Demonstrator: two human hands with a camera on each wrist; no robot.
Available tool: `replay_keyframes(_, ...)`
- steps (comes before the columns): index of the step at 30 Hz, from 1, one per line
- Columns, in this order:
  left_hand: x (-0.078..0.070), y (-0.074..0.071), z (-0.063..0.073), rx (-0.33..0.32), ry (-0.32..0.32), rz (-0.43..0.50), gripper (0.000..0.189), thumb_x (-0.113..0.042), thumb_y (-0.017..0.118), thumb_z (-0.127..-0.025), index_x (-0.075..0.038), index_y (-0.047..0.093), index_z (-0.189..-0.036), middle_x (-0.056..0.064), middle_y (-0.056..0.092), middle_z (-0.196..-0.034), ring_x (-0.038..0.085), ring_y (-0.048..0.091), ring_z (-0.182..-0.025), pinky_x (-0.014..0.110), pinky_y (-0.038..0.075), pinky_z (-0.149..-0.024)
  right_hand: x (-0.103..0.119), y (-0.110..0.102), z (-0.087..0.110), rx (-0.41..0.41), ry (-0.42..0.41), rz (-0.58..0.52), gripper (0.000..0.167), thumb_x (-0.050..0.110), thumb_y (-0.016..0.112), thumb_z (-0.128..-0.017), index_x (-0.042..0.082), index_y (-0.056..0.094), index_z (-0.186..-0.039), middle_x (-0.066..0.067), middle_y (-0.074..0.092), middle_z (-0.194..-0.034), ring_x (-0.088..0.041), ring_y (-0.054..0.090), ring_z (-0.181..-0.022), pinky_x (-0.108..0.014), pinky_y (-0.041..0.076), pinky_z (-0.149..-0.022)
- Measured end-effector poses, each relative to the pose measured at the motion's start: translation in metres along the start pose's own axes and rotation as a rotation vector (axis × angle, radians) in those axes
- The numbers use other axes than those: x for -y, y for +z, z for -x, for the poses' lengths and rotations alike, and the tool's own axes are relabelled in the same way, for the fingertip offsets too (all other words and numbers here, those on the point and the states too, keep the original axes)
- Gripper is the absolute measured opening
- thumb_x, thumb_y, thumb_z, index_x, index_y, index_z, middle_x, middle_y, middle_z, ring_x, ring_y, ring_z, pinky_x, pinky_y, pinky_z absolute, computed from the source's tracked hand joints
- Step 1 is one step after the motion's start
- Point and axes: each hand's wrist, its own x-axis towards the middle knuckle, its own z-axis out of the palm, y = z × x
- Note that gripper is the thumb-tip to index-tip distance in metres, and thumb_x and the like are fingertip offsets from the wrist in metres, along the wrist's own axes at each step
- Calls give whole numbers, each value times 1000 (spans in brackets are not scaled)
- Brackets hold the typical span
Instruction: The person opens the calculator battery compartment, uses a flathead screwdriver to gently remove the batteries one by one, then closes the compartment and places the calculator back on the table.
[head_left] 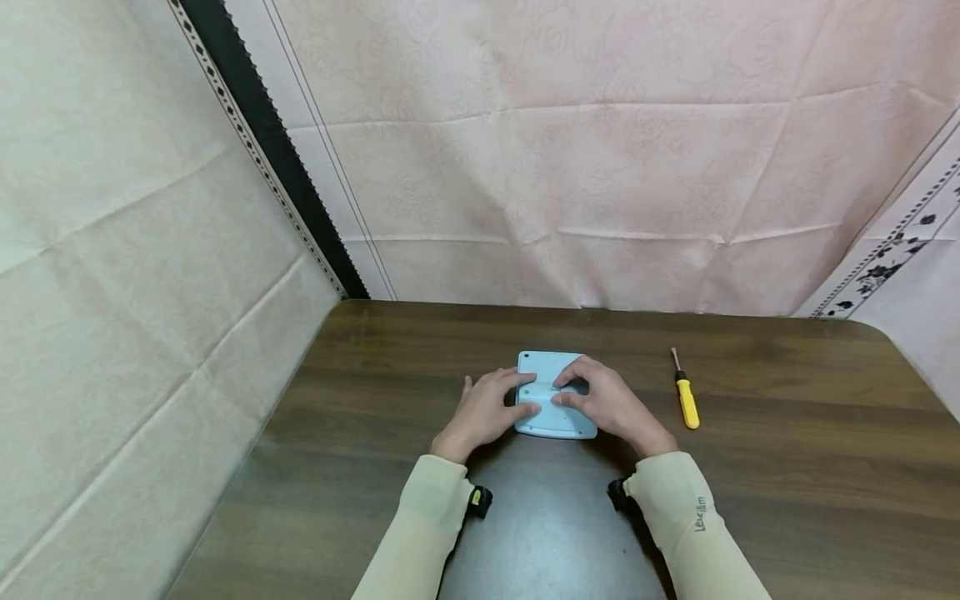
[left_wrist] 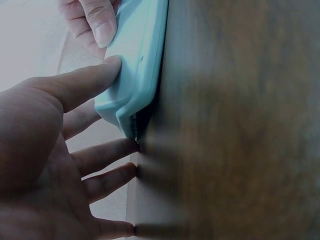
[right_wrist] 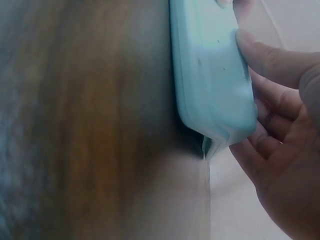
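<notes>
A light-blue plastic device (head_left: 551, 423), shaped like a calculator with its back up, lies on the table; small screw holes dot its surface. My left hand (head_left: 483, 410) is at its left side, thumb and index finger reaching onto the back. The other left fingertips (left_wrist: 131, 171) touch the tabletop beside it. From the right, my right hand (head_left: 611, 404) reaches over the device, its thumb and index fingertips close together near the middle. In the right wrist view the other right fingers (right_wrist: 275, 125) bend behind the device. I cannot tell whether the right fingertips pinch a part.
A screwdriver (head_left: 687, 400) with a yellow handle lies on the wooden table (head_left: 810, 433), right of the device, its tip pointing away. Pale patterned cloth (head_left: 600, 167) hangs behind the table's far edge, and more cloth (head_left: 150, 333) covers the left side.
</notes>
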Motion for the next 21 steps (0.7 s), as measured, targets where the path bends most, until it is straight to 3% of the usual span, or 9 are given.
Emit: replay_keyframes(21, 0, 1, -1, -11, 8, 13, 49, -35, 73, -103, -20, 64, -150, 9, 53, -159, 32, 40, -152, 78, 7, -119, -1, -1, -2, 16, 11, -34, 12, 11, 79, -98, 7, 74, -108, -7, 65, -117, -31, 61, -114, -55, 50, -104)
